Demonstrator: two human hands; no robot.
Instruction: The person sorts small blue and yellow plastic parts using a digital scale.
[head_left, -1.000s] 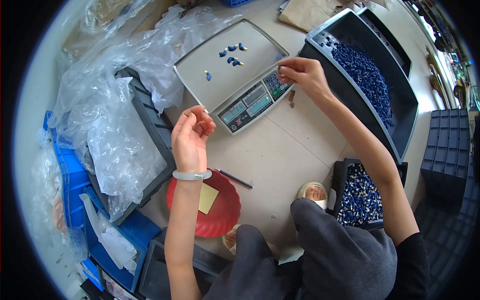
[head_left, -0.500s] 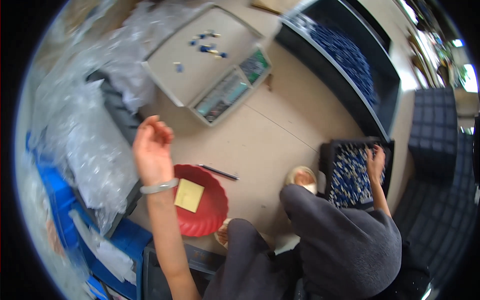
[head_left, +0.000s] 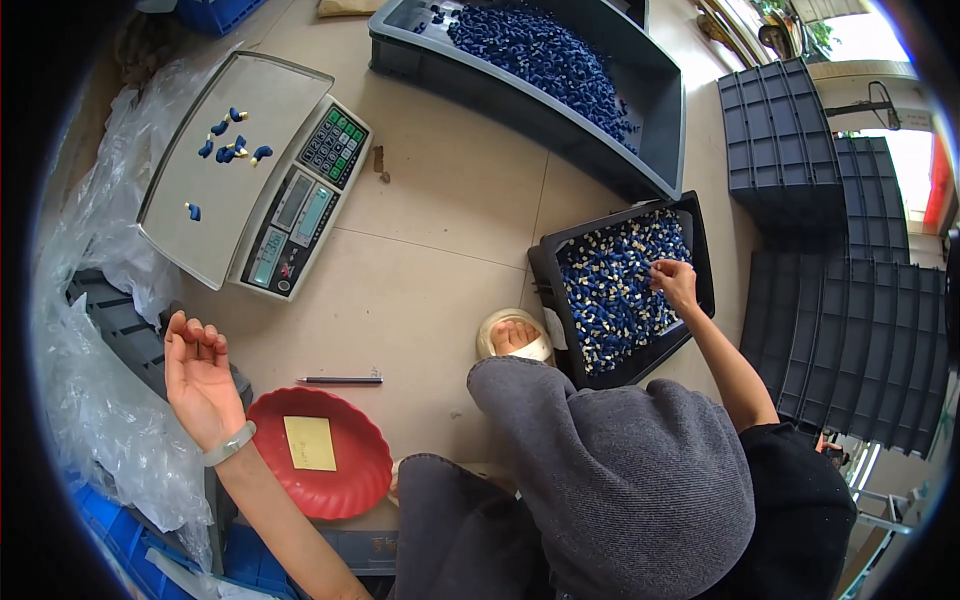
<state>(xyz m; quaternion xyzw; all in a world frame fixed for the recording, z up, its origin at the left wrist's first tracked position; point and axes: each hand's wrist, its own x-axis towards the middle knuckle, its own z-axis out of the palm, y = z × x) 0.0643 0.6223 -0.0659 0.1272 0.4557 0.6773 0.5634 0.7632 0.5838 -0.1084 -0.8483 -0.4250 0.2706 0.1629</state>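
My right hand (head_left: 676, 284) is over a black tray (head_left: 704, 240) of small blue-and-cream parts (head_left: 610, 290), with thumb and fingertips drawn together. Whatever the fingertips hold, if anything, is too small to make out. Palm up and holding nothing, my left hand (head_left: 202, 385) has its fingers loosely curled and apart. A bracelet circles that wrist, beside a red scalloped dish (head_left: 370, 450) with a yellow paper note (head_left: 311, 443) inside. Beyond the left hand stands a digital scale (head_left: 190, 245), with several of the blue-and-cream parts (head_left: 232, 150) scattered on its pan.
A large grey bin (head_left: 520, 110) with a heap of blue parts stands at the far side. A pen (head_left: 342, 380) lies on the floor near the dish. Clear plastic sheeting (head_left: 130, 460) covers the left side. Dark crates (head_left: 785, 130) are stacked at the right.
The whole view has swung, so the scale, bin and tray appear farther left. My right hand's fingers have drawn together over the tray. My left hand stays palm up.
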